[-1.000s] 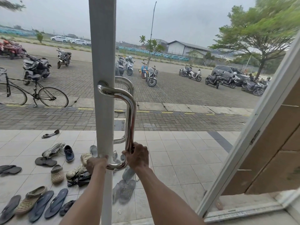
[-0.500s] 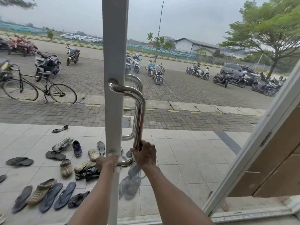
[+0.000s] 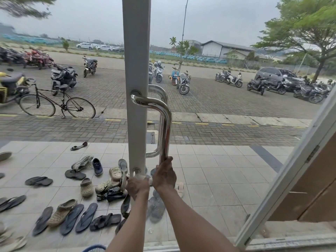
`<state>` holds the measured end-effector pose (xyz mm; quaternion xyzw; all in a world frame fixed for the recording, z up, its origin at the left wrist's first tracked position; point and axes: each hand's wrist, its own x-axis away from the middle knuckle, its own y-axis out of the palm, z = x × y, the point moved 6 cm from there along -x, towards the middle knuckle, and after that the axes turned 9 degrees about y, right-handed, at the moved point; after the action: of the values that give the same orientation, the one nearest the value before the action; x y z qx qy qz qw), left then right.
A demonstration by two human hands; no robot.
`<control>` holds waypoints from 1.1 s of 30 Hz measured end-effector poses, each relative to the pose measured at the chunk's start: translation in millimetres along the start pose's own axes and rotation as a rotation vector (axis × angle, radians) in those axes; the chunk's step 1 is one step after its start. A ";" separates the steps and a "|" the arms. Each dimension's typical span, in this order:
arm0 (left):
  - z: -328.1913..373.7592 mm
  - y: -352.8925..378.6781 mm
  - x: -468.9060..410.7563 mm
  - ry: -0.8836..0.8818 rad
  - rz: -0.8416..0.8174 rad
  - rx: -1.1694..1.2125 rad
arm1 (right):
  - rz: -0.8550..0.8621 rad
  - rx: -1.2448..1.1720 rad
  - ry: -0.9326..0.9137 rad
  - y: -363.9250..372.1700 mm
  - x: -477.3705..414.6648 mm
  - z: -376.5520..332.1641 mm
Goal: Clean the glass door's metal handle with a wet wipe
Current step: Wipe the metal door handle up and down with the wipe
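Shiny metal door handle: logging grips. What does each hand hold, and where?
Right hand: the metal handle, low on its upright bar; left hand: its bottom bend.

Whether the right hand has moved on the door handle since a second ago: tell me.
No. The right hand grips the same low stretch of the door handle, just above its bottom bend.

Handle (image 3: 166, 124) stands on the right side of the door post (image 3: 136, 51); its twin sits behind the glass. Right hand (image 3: 164, 177) grips the handle's lower bend. Left hand (image 3: 137, 186) sits just left of it, round the bottom arm at the post. Shoes (image 3: 85, 188) lie on the tiles outside, left of the post. Bicycle (image 3: 56, 104) stands beyond them. Car (image 3: 272, 73) and tree (image 3: 309, 33) are far right.
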<state>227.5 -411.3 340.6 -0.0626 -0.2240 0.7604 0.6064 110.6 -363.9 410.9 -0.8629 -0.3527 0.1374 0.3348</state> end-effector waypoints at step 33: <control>22.9 -2.2 -21.9 0.966 -0.253 -0.910 | -0.104 -0.108 0.059 -2.1 3.6 7.1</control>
<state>226.7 -437.8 358.1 -0.6178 -0.2314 0.4001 0.6362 108.8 -356.8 407.0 -0.8638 -0.3941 0.0752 0.3048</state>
